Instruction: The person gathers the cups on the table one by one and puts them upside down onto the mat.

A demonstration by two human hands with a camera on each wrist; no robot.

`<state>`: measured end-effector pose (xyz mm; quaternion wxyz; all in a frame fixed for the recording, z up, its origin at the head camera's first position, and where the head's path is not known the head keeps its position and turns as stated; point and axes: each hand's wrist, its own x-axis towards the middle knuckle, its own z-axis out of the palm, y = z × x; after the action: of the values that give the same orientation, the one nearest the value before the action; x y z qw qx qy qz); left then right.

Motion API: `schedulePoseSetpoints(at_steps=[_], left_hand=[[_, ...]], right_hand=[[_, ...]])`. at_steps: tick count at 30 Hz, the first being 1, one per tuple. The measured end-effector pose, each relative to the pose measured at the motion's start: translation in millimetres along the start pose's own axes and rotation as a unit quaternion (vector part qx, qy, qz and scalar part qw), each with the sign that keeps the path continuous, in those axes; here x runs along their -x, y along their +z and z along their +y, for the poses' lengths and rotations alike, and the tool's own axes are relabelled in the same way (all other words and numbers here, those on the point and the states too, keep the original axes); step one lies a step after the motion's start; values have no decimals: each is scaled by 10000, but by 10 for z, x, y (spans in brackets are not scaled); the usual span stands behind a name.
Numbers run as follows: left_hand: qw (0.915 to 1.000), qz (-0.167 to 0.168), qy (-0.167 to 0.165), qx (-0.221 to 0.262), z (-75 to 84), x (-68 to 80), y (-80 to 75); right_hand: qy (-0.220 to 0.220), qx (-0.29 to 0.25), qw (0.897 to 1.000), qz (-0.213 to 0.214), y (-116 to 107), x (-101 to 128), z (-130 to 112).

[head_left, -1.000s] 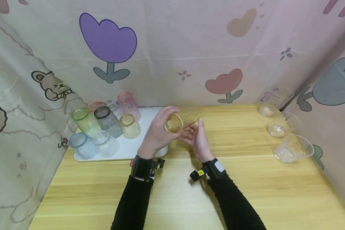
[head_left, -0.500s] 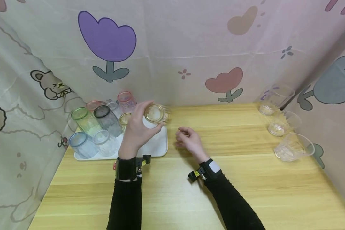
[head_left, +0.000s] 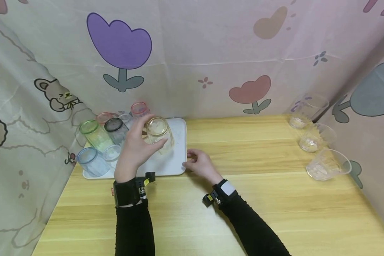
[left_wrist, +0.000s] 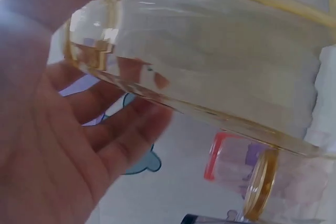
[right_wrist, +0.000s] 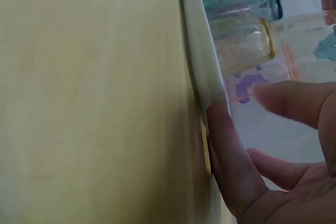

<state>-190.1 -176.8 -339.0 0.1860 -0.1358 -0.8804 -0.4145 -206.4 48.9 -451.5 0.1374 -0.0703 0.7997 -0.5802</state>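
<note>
The cup (head_left: 160, 137) in the left hand (head_left: 135, 151) is see-through yellow. On the white tray (head_left: 174, 164) stand a green cup (head_left: 94, 135), a grey cup (head_left: 117, 132), a blue cup (head_left: 90, 161) and a pink cup (head_left: 138, 109). At the right of the frame, three clear cups (head_left: 318, 137) sit on the light wooden table (head_left: 275, 209). The cloth wall (head_left: 192, 46) is pale pink, with a purple tulip (head_left: 119, 42) at upper left and a red tulip (head_left: 250, 92). Both sleeves (head_left: 132, 231) are black.

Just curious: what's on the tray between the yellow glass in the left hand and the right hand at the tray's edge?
Only bare white tray, seen in the head view, lies between yellow glass and right hand.
</note>
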Motion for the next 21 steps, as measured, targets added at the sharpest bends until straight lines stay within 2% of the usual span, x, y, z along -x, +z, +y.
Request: schedulePoseSetpoints(at_steps=[5, 10, 16, 21], left_hand=[[9972, -451, -586, -142, -8, 38, -98], [9891, -900, -1102, -391, -9, 58, -181], [9802, -1205, -1405, -705, -33, 114, -312], [9748, -1289, -1572, -916, -65, 155, -395]], right_hand=[[-111, 238, 9996, 61, 34, 3, 2], [-267, 656, 9975, 9, 38, 15, -17], [-264, 859, 9959, 30, 43, 10, -25], [-255, 949, 9952, 9, 37, 6, -21]])
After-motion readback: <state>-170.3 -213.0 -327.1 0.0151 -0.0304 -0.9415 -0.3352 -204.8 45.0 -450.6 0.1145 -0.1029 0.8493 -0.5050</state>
